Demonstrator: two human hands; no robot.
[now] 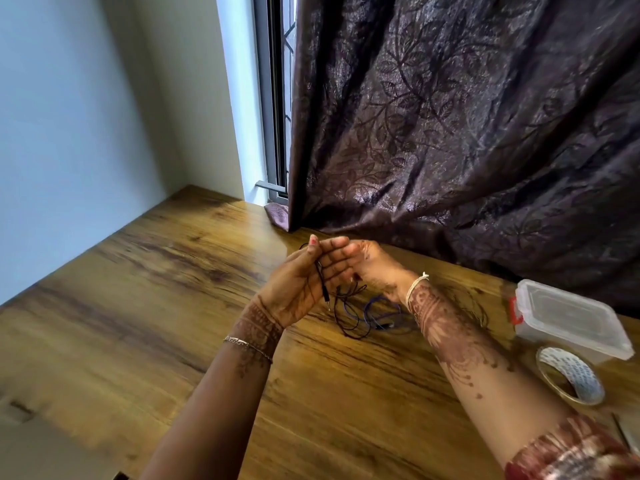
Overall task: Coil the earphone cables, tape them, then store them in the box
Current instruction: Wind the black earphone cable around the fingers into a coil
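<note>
My left hand (304, 282) is raised palm up above the wooden table (156, 289), and a thin black earphone cable (322, 278) runs between its thumb and fingers, the jack plug dangling below the palm. My right hand (372, 268) meets it from the right, fingertips against the left fingers; its grip on the cable is hidden. Loose loops of black and blue cable (367, 317) lie on the table under both hands. A clear plastic box (568, 320) with its lid on and red clips stands at the right. A tape roll (569, 375) lies in front of it.
A dark patterned curtain (467, 133) hangs down onto the table's far edge behind my hands. A window frame (273, 98) and a pale wall stand at the back left. A thin object shows at the lower right corner.
</note>
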